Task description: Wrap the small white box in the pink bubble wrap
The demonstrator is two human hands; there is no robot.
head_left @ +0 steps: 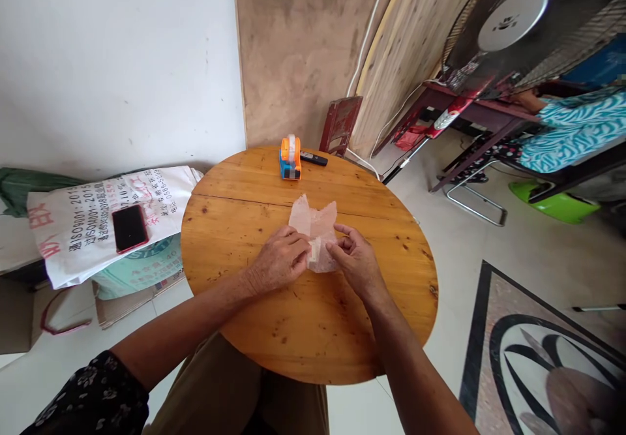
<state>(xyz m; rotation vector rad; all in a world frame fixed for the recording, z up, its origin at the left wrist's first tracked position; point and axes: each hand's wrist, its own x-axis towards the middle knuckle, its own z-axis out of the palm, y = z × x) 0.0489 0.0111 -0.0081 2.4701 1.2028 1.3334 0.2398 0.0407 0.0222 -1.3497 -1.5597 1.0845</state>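
A thin, translucent white sheet [317, 229] lies crumpled and partly folded over on the round wooden table [274, 330]. Whether it is paper or plastic, I cannot tell. Two ragged points of it stick up toward the far side. My left hand [281, 257] pinches its left edge, thumb and fingers pressed together. At the right edge, my right hand [356, 255] grips the same sheet between thumb and curled fingers. Beyond both hands, near the table's far edge, stands an orange and blue tape dispenser [291, 158] with a roll of clear tape. Beside it rests a slim black object [313, 158].
Left of the table, a black phone with a red edge [130, 228] lies on a printed white sack [161, 194]. A standing fan [513, 17] rises at the upper right. Behind it, a person in a patterned blue sleeve [577, 128] sits at a dark red desk [493, 110].
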